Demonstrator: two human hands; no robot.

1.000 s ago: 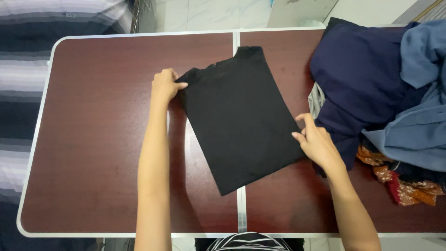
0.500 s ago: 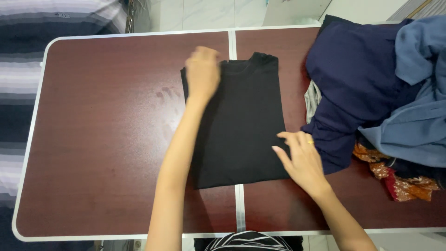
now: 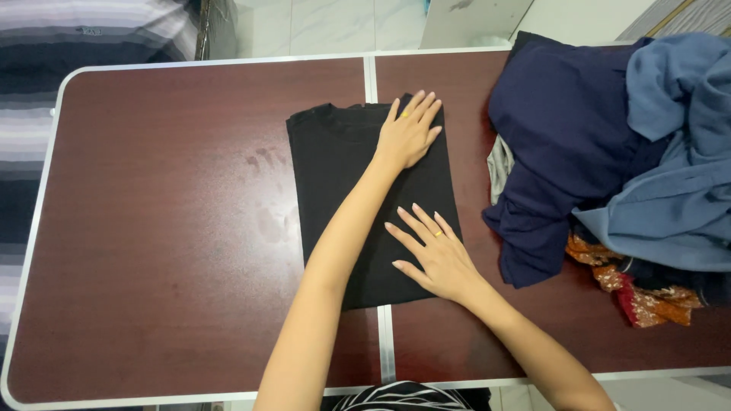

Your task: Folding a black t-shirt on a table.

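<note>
Folded black shirt [image 3: 358, 198]: flat on dark brown folding table [image 3: 152, 228], across the pale centre seam, neckline toward the far edge, long sides running near to far.

Left hand [image 3: 410, 135]: palm down on the shirt's far right corner, forearm crossing the cloth diagonally from the near edge; fingers straight and close together, slightly fanned, ring on one finger; pressing flat, nothing gripped.

Right hand [image 3: 435, 259]: palm down on the shirt's near right part, beside its right edge; fingers spread apart and extended, pointing far-left, ring on one finger; resting on cloth, nothing clamped.

Pile of clothes [image 3: 609, 152]: on the table's right end, just beside the shirt but apart from it. Contents: navy garment [image 3: 556, 129] (largest, toward the shirt), blue-grey garment [image 3: 678, 175] draped over it on the right, patterned red-orange cloth [image 3: 647, 301] at the near side, a sliver of grey fabric [image 3: 499, 164] showing at the pile's left edge.

Striped fabric [image 3: 91, 30]: beyond the table's far left corner.
</note>
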